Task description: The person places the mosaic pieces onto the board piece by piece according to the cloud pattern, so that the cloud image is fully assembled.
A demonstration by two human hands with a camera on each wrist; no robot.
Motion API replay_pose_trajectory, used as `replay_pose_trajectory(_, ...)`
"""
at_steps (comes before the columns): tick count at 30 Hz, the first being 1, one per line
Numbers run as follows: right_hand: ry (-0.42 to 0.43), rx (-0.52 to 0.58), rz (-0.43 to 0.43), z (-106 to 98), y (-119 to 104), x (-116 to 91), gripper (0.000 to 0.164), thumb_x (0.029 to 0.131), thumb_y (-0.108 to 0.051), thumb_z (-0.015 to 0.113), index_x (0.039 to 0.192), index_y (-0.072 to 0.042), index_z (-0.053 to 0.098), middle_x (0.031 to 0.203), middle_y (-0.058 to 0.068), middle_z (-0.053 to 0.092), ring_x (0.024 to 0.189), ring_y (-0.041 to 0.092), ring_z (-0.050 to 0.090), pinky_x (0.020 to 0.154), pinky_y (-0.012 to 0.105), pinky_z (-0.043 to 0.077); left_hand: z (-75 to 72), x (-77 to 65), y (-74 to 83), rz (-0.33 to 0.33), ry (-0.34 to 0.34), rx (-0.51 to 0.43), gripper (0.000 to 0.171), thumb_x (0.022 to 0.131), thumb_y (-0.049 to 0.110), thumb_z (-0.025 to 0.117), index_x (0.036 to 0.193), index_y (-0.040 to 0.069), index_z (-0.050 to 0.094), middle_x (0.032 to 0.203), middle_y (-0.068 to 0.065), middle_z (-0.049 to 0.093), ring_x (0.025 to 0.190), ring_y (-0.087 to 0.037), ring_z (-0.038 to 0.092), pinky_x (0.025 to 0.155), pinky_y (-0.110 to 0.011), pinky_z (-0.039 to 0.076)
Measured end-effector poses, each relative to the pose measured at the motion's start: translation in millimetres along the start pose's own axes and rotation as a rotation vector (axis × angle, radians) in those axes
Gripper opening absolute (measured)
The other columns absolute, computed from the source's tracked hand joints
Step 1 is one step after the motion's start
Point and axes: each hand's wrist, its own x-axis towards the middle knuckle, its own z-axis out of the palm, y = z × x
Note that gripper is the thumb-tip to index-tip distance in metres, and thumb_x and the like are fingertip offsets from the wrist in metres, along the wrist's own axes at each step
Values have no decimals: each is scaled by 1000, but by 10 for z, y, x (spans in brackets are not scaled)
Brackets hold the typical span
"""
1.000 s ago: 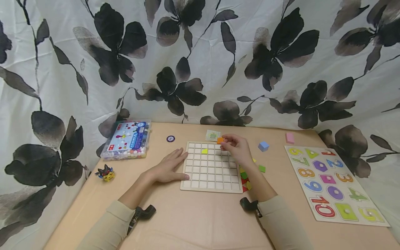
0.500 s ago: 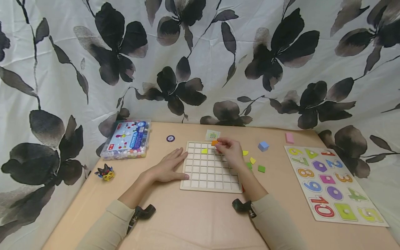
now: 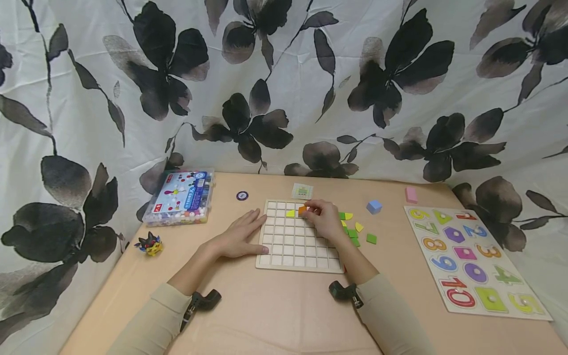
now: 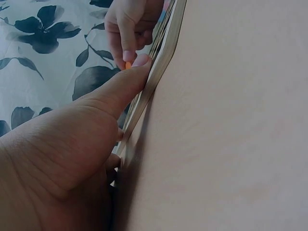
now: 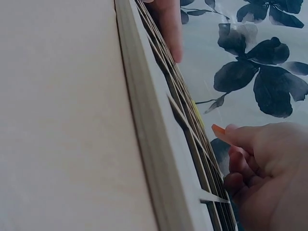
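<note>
A pale wooden grid board [image 3: 287, 246] with raised square cells lies in the middle of the table. My left hand [image 3: 239, 239] rests at its left side with fingers straight; in the left wrist view the thumb [image 4: 130, 79] lies on the board's rim. Above the board's upper rows, my right hand [image 3: 327, 222] pinches a small orange tile [image 3: 302, 210] between thumb and fingertips. The right wrist view shows the orange tile [image 5: 218, 129] sticking out past the fingertips, tilted close over the grid. One yellow tile [image 3: 290, 213] sits in a cell just left of it.
Loose green tiles [image 3: 371, 239] and yellow ones [image 3: 359, 227] lie right of the board. Behind it is a small pattern card [image 3: 302, 191]. A blue block [image 3: 374, 207], pink block [image 3: 411, 195], number puzzle [image 3: 477, 261], bead box [image 3: 179, 197], figurine [image 3: 150, 245] and round disc [image 3: 242, 196] stand around.
My right hand has carried the orange tile left and toward me, from the board's back edge to beside the yellow tile. The left hand has stayed put.
</note>
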Motion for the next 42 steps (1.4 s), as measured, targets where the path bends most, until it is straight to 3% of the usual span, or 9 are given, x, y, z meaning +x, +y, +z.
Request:
replay_pose_trajectory(7,-23,-54,-16,27,22,24,31,95,-15,78,122,-1,75,98,10,69,84,20,58,68,23,46,4,2,16,-3,-5,-10,103,91,64,70,167,13,23,175,-17,6,163,-39,2,129,-62,7)
replay_pose_trajectory(14,-59,-131,-38,30,-19,26,27,96,-14,76,120,-1,76,91,8,64,81,20,55,69,28,44,1,13,12,-3,-1,-2,103,91,64,69,167,13,23,175,-17,6,163,-39,2,129,-63,8)
replay_pose_trajectory(28,-91,-254,-49,49,-60,34,28,98,-14,73,124,-3,75,98,8,69,83,19,56,73,30,47,-42,3,32,-5,-4,1,103,90,65,69,167,13,23,175,-17,6,163,-38,2,130,-62,7)
replay_pose_trajectory(36,-88,-231,-41,65,-55,30,31,98,-14,73,127,-2,73,93,8,66,83,20,55,71,30,45,-30,-3,20,-5,0,3,103,91,65,69,167,12,24,175,-19,7,163,-39,3,129,-63,8)
replay_pose_trajectory(42,-16,-142,-59,29,-59,30,34,98,-12,72,131,-2,71,92,7,64,81,20,55,67,28,44,-16,-6,11,-5,-3,-3,103,91,66,68,167,13,23,175,-17,6,163,-39,2,129,-62,7)
